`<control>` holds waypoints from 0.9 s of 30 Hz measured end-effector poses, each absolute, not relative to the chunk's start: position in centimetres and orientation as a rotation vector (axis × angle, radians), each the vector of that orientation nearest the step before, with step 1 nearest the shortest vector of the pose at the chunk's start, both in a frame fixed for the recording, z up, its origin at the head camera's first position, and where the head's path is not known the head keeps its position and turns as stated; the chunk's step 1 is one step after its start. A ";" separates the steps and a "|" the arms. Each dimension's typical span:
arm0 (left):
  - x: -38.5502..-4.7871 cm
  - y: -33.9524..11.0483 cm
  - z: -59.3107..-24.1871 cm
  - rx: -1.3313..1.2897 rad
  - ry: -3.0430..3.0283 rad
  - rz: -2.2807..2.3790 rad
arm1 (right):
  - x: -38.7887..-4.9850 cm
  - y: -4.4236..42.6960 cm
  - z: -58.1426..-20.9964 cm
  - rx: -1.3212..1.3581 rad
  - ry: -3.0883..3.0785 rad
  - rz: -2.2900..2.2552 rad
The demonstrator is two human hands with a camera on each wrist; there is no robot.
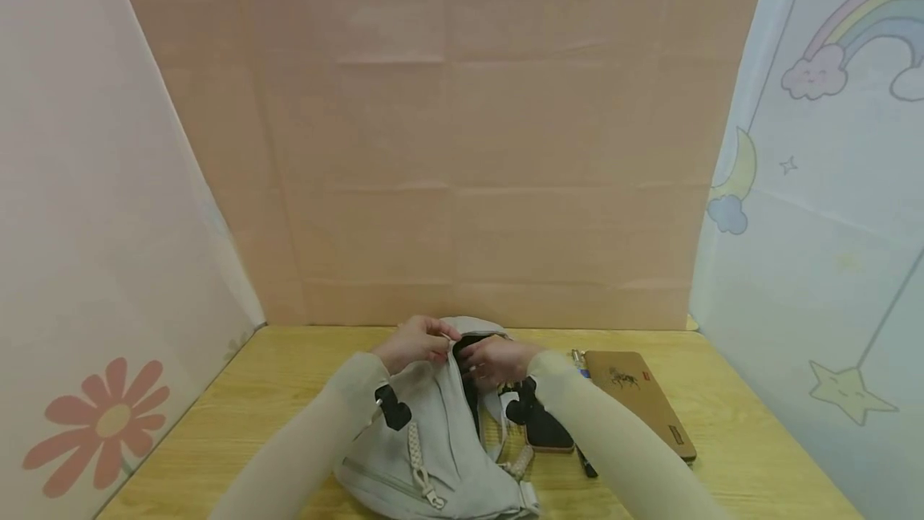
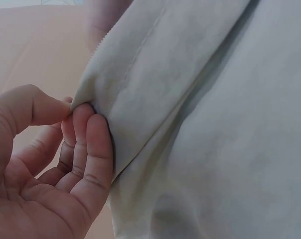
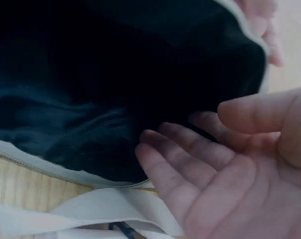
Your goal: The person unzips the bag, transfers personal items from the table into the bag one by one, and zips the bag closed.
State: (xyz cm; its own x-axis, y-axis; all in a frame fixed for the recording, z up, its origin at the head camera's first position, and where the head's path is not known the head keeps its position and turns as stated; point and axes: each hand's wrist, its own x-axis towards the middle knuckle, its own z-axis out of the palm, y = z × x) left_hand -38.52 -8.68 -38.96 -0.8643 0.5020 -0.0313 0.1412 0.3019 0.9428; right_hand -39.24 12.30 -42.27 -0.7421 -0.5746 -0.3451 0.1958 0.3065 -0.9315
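Observation:
A pale grey fabric bag (image 1: 426, 424) lies on the table with its zipped mouth spread apart. My left hand (image 1: 417, 342) pinches the edge of that opening between thumb and fingers; the left wrist view shows the zipper teeth (image 2: 101, 44) running up from the pinch. At the mouth, my right hand (image 1: 498, 359) reaches in with fingers extended and nothing in them. The right wrist view shows the bag's dark lining (image 3: 115, 79) beside these fingers. Deeper parts of the inside are too dark to make out.
Right of the bag, a brown notebook-like item (image 1: 638, 400) lies on the wooden table (image 1: 751, 440). A dark phone (image 1: 549, 430) sits partly under my right forearm. A pale strap (image 3: 110, 209) trails beside the bag. A tan backdrop (image 1: 462, 143) stands behind the table.

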 end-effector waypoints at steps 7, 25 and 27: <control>-38.5 -8.7 -38.9 0.582 2.251 1.591 | -39.6 12.5 -43.2 -0.185 1.868 -1.633; -38.5 -8.8 -39.2 0.588 2.253 1.584 | -39.9 12.7 -42.8 -0.154 1.857 -1.810; -38.5 -8.7 -39.2 0.586 2.259 1.582 | -39.8 12.7 -42.8 -0.144 1.863 -1.817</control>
State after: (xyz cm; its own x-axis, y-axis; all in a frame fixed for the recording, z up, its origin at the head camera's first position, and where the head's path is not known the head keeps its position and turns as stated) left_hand -38.50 -8.74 -39.21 -0.8644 0.5022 -0.0261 0.1472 0.3023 0.9418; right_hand -39.83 12.70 -42.84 -0.8543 -0.4294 -0.2929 0.2822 0.0900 -0.9551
